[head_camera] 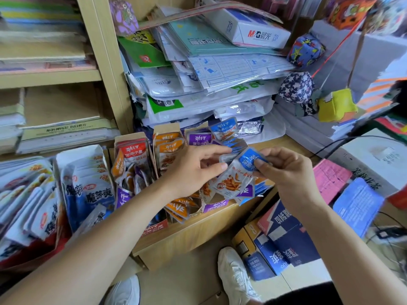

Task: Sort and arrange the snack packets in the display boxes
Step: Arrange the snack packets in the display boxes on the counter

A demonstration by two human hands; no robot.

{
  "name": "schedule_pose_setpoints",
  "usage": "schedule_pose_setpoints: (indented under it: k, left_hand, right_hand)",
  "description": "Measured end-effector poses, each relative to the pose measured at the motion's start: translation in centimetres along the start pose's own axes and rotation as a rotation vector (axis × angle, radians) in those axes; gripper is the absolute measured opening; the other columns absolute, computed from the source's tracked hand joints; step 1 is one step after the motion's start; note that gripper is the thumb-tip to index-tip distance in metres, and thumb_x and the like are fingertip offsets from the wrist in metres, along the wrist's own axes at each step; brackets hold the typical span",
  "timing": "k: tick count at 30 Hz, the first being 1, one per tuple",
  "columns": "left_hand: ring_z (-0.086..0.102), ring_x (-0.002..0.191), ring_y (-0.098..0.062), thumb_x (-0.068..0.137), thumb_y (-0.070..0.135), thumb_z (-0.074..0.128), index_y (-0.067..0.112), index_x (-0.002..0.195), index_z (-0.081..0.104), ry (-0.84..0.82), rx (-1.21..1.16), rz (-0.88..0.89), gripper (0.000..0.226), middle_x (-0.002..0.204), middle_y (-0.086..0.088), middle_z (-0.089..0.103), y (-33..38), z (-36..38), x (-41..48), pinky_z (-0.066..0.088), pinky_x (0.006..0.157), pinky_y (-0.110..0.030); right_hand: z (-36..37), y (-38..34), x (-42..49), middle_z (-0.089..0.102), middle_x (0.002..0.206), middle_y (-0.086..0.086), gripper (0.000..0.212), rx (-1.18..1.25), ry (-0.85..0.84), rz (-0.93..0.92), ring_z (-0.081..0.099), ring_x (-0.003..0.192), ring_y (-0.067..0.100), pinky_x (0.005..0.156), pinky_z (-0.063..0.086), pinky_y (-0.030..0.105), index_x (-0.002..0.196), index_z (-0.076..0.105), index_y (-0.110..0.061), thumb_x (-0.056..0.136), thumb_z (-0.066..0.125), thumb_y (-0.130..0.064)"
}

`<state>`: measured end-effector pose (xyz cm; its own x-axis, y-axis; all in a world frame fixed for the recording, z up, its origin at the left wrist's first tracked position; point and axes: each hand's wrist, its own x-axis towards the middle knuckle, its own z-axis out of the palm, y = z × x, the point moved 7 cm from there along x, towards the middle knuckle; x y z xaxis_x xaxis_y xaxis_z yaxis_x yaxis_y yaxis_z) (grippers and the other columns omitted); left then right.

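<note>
A blue snack packet (pixel 239 172) is pinched at its top by the curled fingers of the right hand (pixel 286 172) and is held above the front edge of the tabletop (pixel 198 225). A fan of blue packets (pixel 231 148) is pinched between thumb and fingers of the left hand (pixel 196 168). Behind, the red display box (pixel 132 155), orange display box (pixel 168 146) and purple display box (pixel 199 138) are stood side by side.
</note>
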<state>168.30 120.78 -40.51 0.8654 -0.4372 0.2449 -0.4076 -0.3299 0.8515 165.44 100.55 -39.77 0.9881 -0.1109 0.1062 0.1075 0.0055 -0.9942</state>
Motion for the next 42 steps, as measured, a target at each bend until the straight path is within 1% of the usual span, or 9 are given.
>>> schedule_pose_setpoints:
  k: [6, 10, 13, 17, 23, 27, 31, 38, 42]
  left_hand:
    - [0.069, 0.065, -0.009, 0.093, 0.012, 0.068, 0.027, 0.095, 0.074, 0.339, 0.036, -0.055, 0.016, 0.078, 0.004, 0.075, -0.6, -2.9, -0.2, 0.06, 0.064, -0.043]
    - [0.072, 0.064, -0.014, 0.088, 0.011, 0.071, 0.035, 0.086, 0.07, 0.684, -0.015, -0.122, 0.024, 0.076, 0.004, 0.075, -1.8, -6.2, -1.3, 0.061, 0.063, -0.05]
    - [0.073, 0.067, -0.015, 0.085, 0.016, 0.069, 0.022, 0.092, 0.073, 0.937, 0.072, -0.03, 0.011, 0.076, 0.001, 0.074, -1.3, -7.9, -2.5, 0.06, 0.06, -0.044]
    - [0.07, 0.066, -0.012, 0.085, 0.017, 0.07, 0.012, 0.091, 0.071, 1.033, 0.213, 0.071, 0.008, 0.079, 0.001, 0.073, -0.1, -8.2, -3.1, 0.053, 0.056, -0.026]
    - [0.066, 0.066, -0.007, 0.082, 0.013, 0.075, 0.016, 0.082, 0.069, 0.778, 0.426, 0.02, 0.007, 0.076, 0.008, 0.07, -0.7, -6.1, -1.8, 0.054, 0.057, -0.026]
    - [0.068, 0.075, -0.007, 0.083, 0.03, 0.076, 0.029, 0.092, 0.075, 0.525, 0.619, -0.219, 0.009, 0.08, 0.015, 0.073, -1.8, -4.6, -1.2, 0.039, 0.053, -0.018]
    - [0.069, 0.085, -0.009, 0.082, 0.057, 0.072, 0.033, 0.104, 0.073, 0.427, 0.681, -0.251, 0.033, 0.092, 0.017, 0.075, -1.8, -4.1, -0.4, 0.034, 0.054, -0.018]
    - [0.055, 0.111, -0.015, 0.084, 0.053, 0.065, 0.022, 0.125, 0.068, 0.362, 0.621, 0.141, 0.052, 0.118, 0.005, 0.066, 1.2, 0.0, 1.1, 0.044, 0.094, -0.031]
    - [0.045, 0.128, -0.019, 0.078, 0.063, 0.058, 0.033, 0.13, 0.064, -0.007, 0.724, 0.292, 0.061, 0.135, 0.009, 0.059, 1.2, 5.8, 1.8, 0.032, 0.103, -0.04]
  right_hand:
    - [-1.8, -0.3, 0.1, 0.078, 0.085, 0.007, 0.012, 0.015, 0.17, 0.037, 0.076, 0.082, 0.023, 0.059, 0.061, 0.026, 0.087, 0.065, -0.007, 0.088, 0.067, 0.005]
    - [-4.6, -0.6, 0.2, 0.076, 0.082, -0.002, 0.019, -0.082, 0.38, 0.015, 0.073, 0.074, 0.015, 0.051, 0.054, 0.022, 0.085, 0.068, -0.017, 0.089, 0.068, 0.002]
    - [-5.1, -0.8, 0.0, 0.074, 0.084, 0.002, 0.018, -0.143, 0.459, -0.002, 0.063, 0.058, 0.012, 0.048, 0.049, 0.023, 0.086, 0.07, -0.018, 0.089, 0.067, 0.0]
    - [-5.0, -1.0, 0.0, 0.073, 0.08, 0.004, 0.015, -0.195, 0.484, -0.014, 0.055, 0.049, 0.011, 0.043, 0.045, 0.021, 0.085, 0.07, -0.018, 0.089, 0.068, -0.004]
    - [-5.4, -1.4, 0.0, 0.073, 0.083, 0.003, 0.014, -0.213, 0.521, -0.037, 0.056, 0.048, 0.009, 0.046, 0.048, 0.021, 0.085, 0.067, -0.019, 0.094, 0.065, -0.008]
    - [-5.7, -1.5, 0.1, 0.073, 0.086, 0.001, 0.011, -0.186, 0.554, -0.044, 0.06, 0.049, 0.007, 0.049, 0.05, 0.019, 0.095, 0.068, -0.016, 0.097, 0.061, -0.008]
    - [-6.2, -1.6, 0.5, 0.074, 0.089, 0.003, 0.009, -0.185, 0.605, -0.053, 0.066, 0.054, 0.008, 0.055, 0.056, 0.025, 0.1, 0.068, -0.011, 0.097, 0.061, -0.009]
    - [-6.3, -2.3, 2.3, 0.07, 0.081, -0.002, 0.011, -0.325, 0.619, -0.179, 0.069, 0.058, 0.011, 0.061, 0.06, 0.043, 0.098, 0.068, -0.017, 0.096, 0.059, -0.009]
    - [-5.2, -1.2, 3.6, 0.07, 0.087, 0.008, 0.018, -0.488, 0.549, -0.251, 0.071, 0.063, 0.012, 0.056, 0.047, 0.017, 0.092, 0.063, -0.024, 0.093, 0.058, -0.006]
